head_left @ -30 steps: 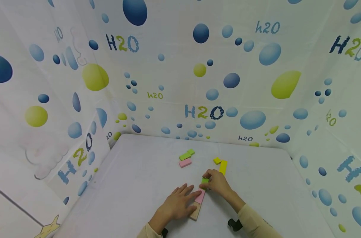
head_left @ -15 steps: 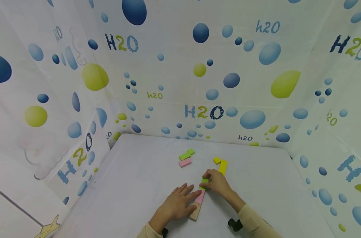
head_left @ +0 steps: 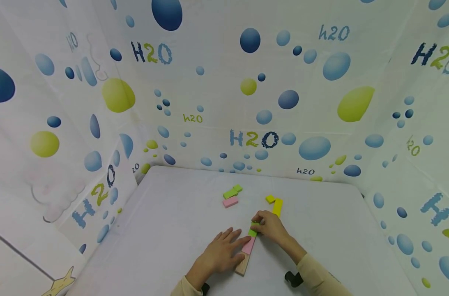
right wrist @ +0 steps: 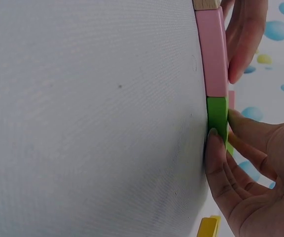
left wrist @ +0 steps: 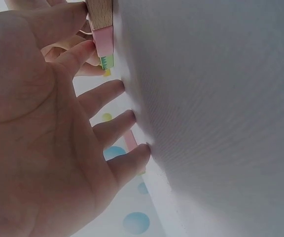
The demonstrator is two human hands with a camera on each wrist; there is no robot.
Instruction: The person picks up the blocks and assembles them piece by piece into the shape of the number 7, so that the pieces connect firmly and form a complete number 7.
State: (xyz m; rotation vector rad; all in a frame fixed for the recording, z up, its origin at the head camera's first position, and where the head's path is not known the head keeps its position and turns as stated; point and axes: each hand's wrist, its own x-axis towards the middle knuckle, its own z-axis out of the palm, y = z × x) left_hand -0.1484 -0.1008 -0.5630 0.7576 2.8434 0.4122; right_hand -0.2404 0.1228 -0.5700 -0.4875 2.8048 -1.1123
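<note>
A row of blocks lies on the white table: a bare wooden block (head_left: pixel 242 265) nearest, a pink block (head_left: pixel 248 245) in the middle, a green block (head_left: pixel 252 232) at the far end. My left hand (head_left: pixel 220 251) has its fingers spread, the index fingertip on the pink block and the thumb at the wooden one. In the left wrist view its other fingertips (left wrist: pixel 141 150) reach down to the table. My right hand (head_left: pixel 271 227) pinches the green block (right wrist: pixel 217 116) between thumb and fingers. In the right wrist view the green block's end meets the pink block (right wrist: pixel 212 52).
Beyond my right hand lie a long yellow block (head_left: pixel 277 207) and a small yellow block (head_left: pixel 270 199). Farther left sit a pink block (head_left: pixel 230 202) and two light green blocks (head_left: pixel 230 193). A patterned curtain (head_left: pixel 209 94) encloses the table (head_left: pixel 165 213).
My right hand's fingertips have slid slightly away along the green block, so more of it shows beside the pink one. My left hand and the other blocks stay in place.
</note>
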